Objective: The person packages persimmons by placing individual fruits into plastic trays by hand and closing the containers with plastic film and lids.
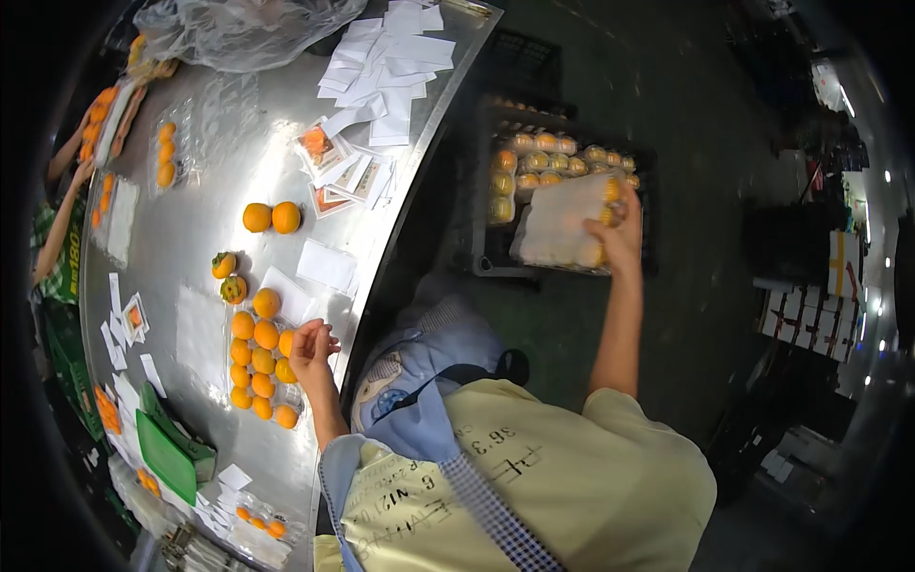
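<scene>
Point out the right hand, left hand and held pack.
Right hand (622, 232): head view, middle of the hand.
Left hand (312, 355): head view, middle of the hand.
Held pack (560, 219): head view, white face.

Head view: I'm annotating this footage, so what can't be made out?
In the head view:
Contents of the crate beneath the held pack: hidden by it.
One fruit at the left hand: partly covered by it.
Print on the picture cards: too small.
Co-worker: cut off by the dark left edge.
</scene>
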The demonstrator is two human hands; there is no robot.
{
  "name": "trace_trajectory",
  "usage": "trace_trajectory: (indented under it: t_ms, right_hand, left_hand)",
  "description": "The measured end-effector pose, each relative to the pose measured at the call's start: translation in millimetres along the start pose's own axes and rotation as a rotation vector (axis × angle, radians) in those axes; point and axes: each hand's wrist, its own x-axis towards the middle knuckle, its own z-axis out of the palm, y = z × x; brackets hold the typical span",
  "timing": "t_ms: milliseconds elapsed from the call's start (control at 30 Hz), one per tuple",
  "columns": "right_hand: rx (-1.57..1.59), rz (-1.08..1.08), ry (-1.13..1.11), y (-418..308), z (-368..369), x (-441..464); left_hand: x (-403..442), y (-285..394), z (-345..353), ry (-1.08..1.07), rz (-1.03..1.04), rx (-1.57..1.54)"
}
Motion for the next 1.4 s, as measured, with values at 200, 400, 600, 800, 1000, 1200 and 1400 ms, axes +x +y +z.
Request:
trace_trajectory:
  t_ms: [200,400,600,800,1000,1200,1400]
  right_hand:
    - [0.336,-0.153,-0.16,-101,-8,-44]
    - [0.599,-0.16,-0.728,-123,98,-71]
    - [0.438,-0.019,-1.152,-124,212,-125]
    - [0.279,0.085,-1.534,-106,308,-223]
    - [0.001,-0.053,-1.739,-52,381,-342]
    - [-0.152,0.014,-1.859,-12,421,-433]
    - [-0.372,0.1,-1.725,-3,441,-486]
  left_hand:
    - [5,0,4,-0.188,0.045,-0.076]
    - [-14,32,14,-0.554,0.027,-0.269]
    - [-51,10,-29,-0.065,0.024,-0.515]
    - [-113,-16,-123,0.393,0.06,-0.731]
    - [-181,-68,-225,0.709,0.069,-0.841]
    - [-222,-101,-311,0.796,0.036,-0.744]
    - [-212,-130,-376,0.737,-0.027,-0.701]
